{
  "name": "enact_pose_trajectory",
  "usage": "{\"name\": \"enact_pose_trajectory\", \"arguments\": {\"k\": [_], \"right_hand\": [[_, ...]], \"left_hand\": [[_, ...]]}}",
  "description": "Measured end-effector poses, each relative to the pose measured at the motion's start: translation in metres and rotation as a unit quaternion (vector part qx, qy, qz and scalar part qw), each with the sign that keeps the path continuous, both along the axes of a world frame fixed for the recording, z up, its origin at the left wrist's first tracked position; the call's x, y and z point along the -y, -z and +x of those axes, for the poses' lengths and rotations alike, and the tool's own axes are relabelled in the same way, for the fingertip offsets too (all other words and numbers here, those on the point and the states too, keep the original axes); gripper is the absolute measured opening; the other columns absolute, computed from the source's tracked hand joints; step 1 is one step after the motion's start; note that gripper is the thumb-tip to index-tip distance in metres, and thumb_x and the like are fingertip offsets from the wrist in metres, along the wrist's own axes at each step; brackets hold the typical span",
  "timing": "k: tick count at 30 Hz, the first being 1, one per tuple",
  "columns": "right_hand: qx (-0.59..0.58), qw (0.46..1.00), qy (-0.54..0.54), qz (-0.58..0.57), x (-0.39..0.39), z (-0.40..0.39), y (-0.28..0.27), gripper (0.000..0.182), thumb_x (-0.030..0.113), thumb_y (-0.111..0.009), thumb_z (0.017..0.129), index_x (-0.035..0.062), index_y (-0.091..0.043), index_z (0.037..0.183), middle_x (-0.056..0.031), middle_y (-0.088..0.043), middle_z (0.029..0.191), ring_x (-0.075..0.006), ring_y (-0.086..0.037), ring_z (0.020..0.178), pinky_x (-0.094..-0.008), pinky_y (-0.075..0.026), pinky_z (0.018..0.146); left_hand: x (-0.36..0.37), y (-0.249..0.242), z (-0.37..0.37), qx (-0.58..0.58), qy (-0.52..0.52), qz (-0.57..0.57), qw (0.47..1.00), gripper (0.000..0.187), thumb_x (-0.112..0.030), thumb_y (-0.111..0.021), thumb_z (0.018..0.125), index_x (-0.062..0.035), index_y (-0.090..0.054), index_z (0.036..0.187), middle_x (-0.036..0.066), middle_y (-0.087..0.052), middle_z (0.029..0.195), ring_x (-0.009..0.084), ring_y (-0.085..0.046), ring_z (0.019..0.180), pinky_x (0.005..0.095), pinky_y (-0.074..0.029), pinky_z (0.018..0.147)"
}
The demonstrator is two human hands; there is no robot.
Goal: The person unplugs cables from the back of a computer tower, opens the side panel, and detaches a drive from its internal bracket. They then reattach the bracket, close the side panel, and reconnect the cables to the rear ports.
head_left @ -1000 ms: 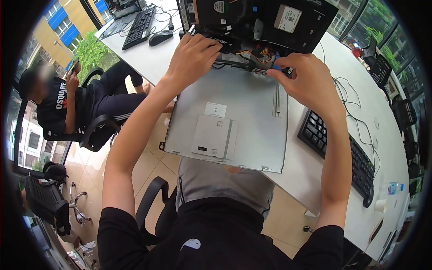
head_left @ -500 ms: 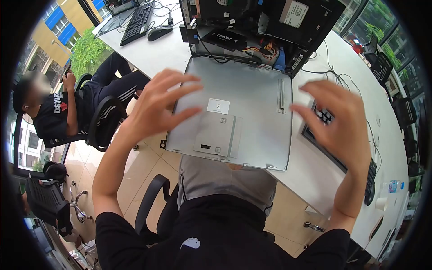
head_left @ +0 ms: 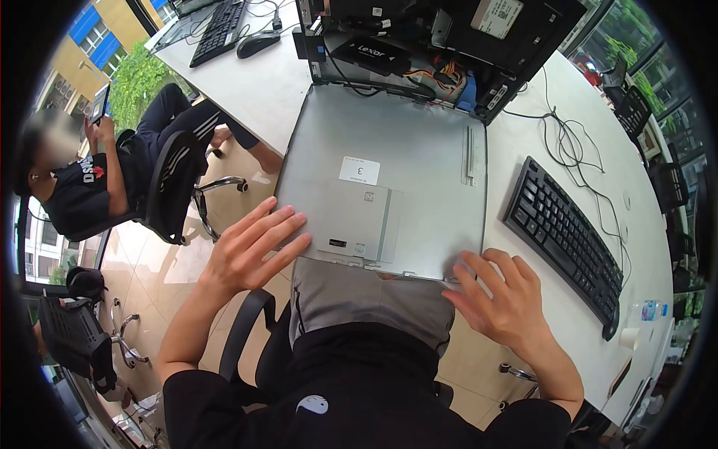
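Note:
A flat grey metal side panel (head_left: 434, 202), with a white label on it, stretches from the open computer case (head_left: 479, 67) toward my lap. At its near left corner is my left hand (head_left: 247, 251), open, its spread fingers reaching over the panel's edge and its thumb hidden. My right hand (head_left: 508, 295) is at the near right corner, also open, fingertips right at the rim and thumb just below the front edge. Inside the case lies a black Lexar drive (head_left: 370, 54) among coloured cables (head_left: 447, 75).
To the right on the white table (head_left: 508, 172) lies a black keyboard (head_left: 565, 243), with loose cables (head_left: 565, 142) behind it. Another keyboard (head_left: 218, 31) and a mouse (head_left: 259, 45) are at the back left. A seated person (head_left: 90, 176) holds a phone at left.
Both hands have come down from above the panel to its two near corners. The keyboard at right, partly covered before, now shows fully. The seated person's phone has come into view.

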State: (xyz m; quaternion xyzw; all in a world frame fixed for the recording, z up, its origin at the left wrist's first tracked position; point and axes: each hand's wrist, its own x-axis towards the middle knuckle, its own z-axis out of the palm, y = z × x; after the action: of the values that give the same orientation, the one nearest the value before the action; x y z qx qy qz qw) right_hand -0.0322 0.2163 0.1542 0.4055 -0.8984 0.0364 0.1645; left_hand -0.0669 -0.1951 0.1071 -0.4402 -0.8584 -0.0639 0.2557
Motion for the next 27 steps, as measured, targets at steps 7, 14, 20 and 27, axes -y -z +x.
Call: {"name": "enact_pose_trajectory", "arguments": {"k": [7, 14, 20, 27], "right_hand": [[-0.077, 0.995, -0.057, -0.031, 0.003, -0.007, -0.009, 0.036, 0.015, -0.088, 0.08, 0.0003, -0.073, 0.109, -0.009, -0.073, 0.098, -0.0258, -0.066, 0.084, -0.0331, -0.041, 0.058], [-0.111, 0.989, -0.068, -0.071, -0.004, -0.017, -0.048, 0.045, 0.02, -0.088, 0.083, -0.004, -0.071, 0.118, -0.014, -0.075, 0.096, -0.0279, -0.067, 0.077, -0.0352, -0.041, 0.059], [-0.206, 0.975, -0.041, -0.079, -0.006, -0.034, -0.06, 0.039, 0.016, -0.085, 0.089, -0.0068, -0.07, 0.117, -0.0147, -0.073, 0.089, -0.03, -0.066, 0.074, -0.0368, -0.045, 0.058], [-0.248, 0.958, -0.019, -0.142, -0.002, -0.059, -0.077, 0.027, 0.005, -0.084, 0.086, -0.0104, -0.074, 0.106, -0.0145, -0.066, 0.079, -0.0326, -0.065, 0.071, -0.0394, -0.052, 0.061]], "left_hand": [[0.003, -0.011, -0.006, -0.045, 0.027, 0.068, 0.996, 0.026, -0.012, -0.075, 0.086, -0.009, -0.079, 0.112, 0.015, -0.079, 0.116, 0.0316, -0.077, 0.108, 0.0521, -0.061, 0.105], [-0.006, -0.039, -0.024, -0.099, 0.025, 0.168, 0.981, 0.026, 0.0, -0.078, 0.085, -0.0091, -0.078, 0.109, 0.01, -0.081, 0.101, 0.0269, -0.08, 0.094, 0.0475, -0.066, 0.095], [-0.019, -0.067, -0.038, -0.13, 0.011, 0.211, 0.969, 0.024, -0.003, -0.083, 0.081, -0.0081, -0.079, 0.104, 0.007, -0.08, 0.091, 0.0239, -0.08, 0.086, 0.0423, -0.067, 0.085], [-0.013, -0.101, -0.064, -0.125, 0.05, 0.212, 0.968, 0.036, -0.008, -0.09, 0.077, -0.003, -0.08, 0.111, 0.012, -0.077, 0.085, 0.0242, -0.074, 0.07, 0.0352, -0.064, 0.073]]}}
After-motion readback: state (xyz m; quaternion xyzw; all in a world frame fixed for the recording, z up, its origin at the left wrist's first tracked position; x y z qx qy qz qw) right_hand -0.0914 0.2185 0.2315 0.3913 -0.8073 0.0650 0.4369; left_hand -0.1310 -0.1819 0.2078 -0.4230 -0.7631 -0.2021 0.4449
